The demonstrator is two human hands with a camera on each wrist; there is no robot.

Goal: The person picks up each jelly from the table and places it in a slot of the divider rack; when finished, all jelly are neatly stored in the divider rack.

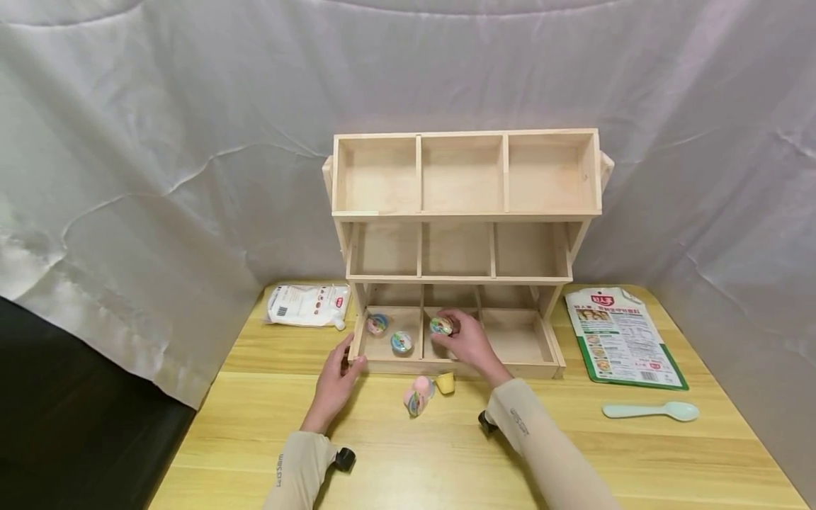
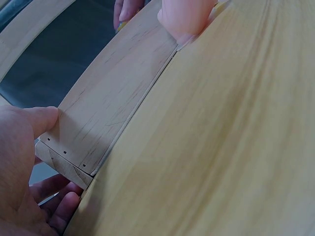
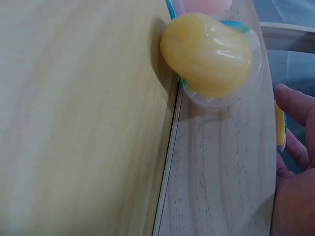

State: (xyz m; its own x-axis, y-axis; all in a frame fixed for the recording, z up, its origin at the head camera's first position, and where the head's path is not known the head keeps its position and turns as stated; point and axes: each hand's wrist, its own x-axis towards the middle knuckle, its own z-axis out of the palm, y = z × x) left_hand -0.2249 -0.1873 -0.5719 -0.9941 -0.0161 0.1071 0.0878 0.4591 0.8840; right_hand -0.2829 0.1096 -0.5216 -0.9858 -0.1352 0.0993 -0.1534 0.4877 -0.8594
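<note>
My right hand (image 1: 468, 341) pinches a jelly cup (image 1: 441, 325) with a printed lid, over the bottom middle compartment of a wooden three-tier rack (image 1: 465, 215). In the right wrist view its yellow side (image 3: 280, 125) shows between thumb and fingers. My left hand (image 1: 336, 379) grips the rack's front left corner, thumb on the front board (image 2: 113, 93) and fingers round the side. Two jelly cups, one blue-lidded (image 1: 401, 343) and one pinkish (image 1: 377, 324), lie in the bottom left compartment. Against the rack's front are pink jelly cups (image 1: 421, 386) and a yellow one (image 1: 445, 383).
A white spouted pouch (image 1: 310, 305) lies left of the rack. To its right are a flat printed packet (image 1: 626, 338) with green edges and a pale green spoon (image 1: 652, 411). Grey fabric (image 1: 255, 92) hangs behind the wooden table (image 1: 414, 467).
</note>
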